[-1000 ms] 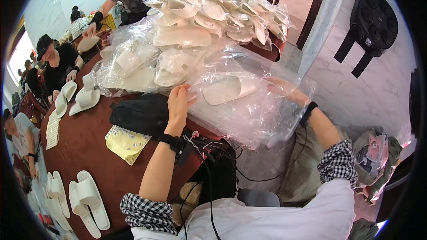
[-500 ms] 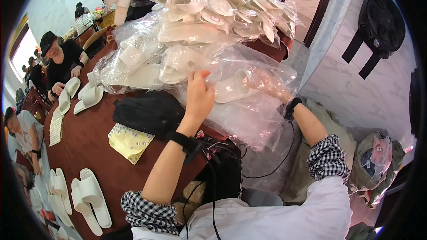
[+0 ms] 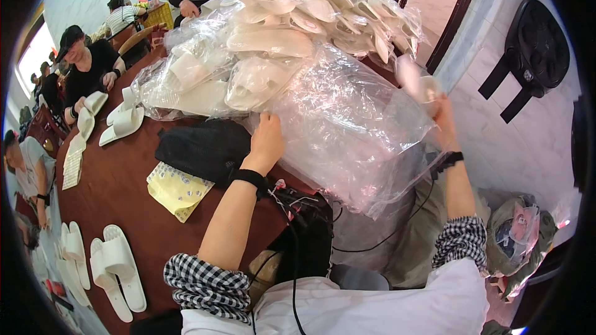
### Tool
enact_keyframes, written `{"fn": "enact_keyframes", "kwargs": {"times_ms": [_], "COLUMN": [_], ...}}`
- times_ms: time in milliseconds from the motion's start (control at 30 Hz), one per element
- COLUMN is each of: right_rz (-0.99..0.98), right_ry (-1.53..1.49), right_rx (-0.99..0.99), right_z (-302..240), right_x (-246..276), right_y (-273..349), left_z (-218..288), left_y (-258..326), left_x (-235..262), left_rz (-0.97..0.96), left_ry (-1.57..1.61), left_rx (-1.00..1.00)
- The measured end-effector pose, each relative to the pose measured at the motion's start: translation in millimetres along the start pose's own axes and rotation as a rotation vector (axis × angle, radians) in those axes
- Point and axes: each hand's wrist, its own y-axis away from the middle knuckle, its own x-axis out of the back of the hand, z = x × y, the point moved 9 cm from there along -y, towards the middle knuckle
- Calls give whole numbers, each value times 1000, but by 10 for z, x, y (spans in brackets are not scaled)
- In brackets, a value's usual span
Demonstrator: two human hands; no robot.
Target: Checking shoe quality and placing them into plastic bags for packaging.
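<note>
The scene is viewed obliquely downward from the wearer's head, through a wide fisheye lens, across a brown table (image 3: 118,201). The left hand (image 3: 267,141), above the table's near edge, and the right hand (image 3: 443,125) are seen close up; beyond its far left edge, the room is taken in.

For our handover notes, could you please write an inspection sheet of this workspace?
Surface: brown table, partly covered.
Job's things: clear-bagged pale slippers heaped; clear plastic overhanging the table edge; loose pair lying unbagged.
Clutter: black pouch overlapping a yellow sheet.
Hands: left hand, fingers curled, at the plastic's edge; right hand appears to hold a blurred pale slipper.
Cables: black cable running down over the white shirt.
Surroundings: other people nearby; black strapped object at the right wall.
</note>
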Motion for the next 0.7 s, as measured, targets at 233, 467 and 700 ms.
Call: {"fn": "enact_keyframes", "kwargs": {"times_ms": [233, 467, 700], "right_rz": [-190, -597, -581], "right_ry": [174, 700, 905], "right_rx": [466, 437, 81], "right_z": [-2530, -2105, -114], "right_x": [-548, -2661, -2270], "right_y": [769, 1848, 771], "left_z": [65, 142, -4], "left_y": [-27, 45, -17], "left_x": [75, 133, 197], "left_rz": [7, 122, 177], "left_ry": [-58, -74, 27], "left_rx": [86, 24, 47]}}
